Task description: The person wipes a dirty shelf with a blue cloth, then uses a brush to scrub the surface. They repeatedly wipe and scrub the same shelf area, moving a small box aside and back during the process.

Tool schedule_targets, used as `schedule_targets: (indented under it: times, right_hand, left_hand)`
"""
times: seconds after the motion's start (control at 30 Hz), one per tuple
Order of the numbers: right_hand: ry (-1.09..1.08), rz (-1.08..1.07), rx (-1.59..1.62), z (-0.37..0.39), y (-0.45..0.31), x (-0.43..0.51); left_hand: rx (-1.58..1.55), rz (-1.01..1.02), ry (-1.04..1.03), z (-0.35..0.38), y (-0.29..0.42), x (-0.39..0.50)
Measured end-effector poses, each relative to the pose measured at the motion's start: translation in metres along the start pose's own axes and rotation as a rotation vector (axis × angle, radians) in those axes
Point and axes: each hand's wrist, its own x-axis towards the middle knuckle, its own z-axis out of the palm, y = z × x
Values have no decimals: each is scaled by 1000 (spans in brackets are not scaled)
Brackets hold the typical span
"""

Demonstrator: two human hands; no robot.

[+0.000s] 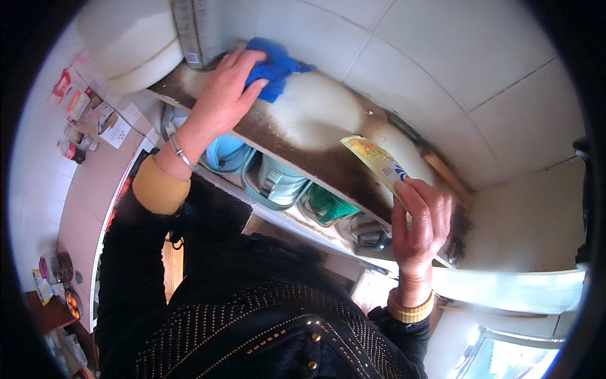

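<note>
My left hand (232,90) presses on a crumpled blue cloth (271,71), which lies on a worn brown shelf top (303,161) with large pale patches. The cloth rests close to the white tiled wall. Between the thumb and fingers of my right hand (421,218) is a flat yellowish printed packet (376,158), raised at a slant above the shelf's right part. Behind it, a knife with a wooden handle (445,175) and a dark blade lies along the wall.
A tall printed tin (196,33) and a large white plastic container (132,52) stand at the shelf's left end. Beneath the top are a blue basin (226,152), a clear tub (281,182) and a green mesh item (329,203). A side panel rises at right.
</note>
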Motion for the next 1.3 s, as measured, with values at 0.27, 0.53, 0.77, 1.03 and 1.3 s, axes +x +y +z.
schedule_targets:
  times: [0.27,0.53,0.77,1.03,1.3]
  right_hand:
    - [-1,-46,85,23,-25,26]
    - [55,-170,129,63,-52,60]
    - [56,-190,186,102,-78,92]
    - [6,-73,169,157,-101,123]
    - [-137,104,304,145,-96,113]
  left_hand:
    - [-266,-186,152,1,-9,0]
    - [-427,-167,446,-59,-9,13]
    - [-707,-254,704,-123,-22,0]
    - [-452,-410,714,-139,-33,-39]
    - [-803,-400,549,-107,-23,-27]
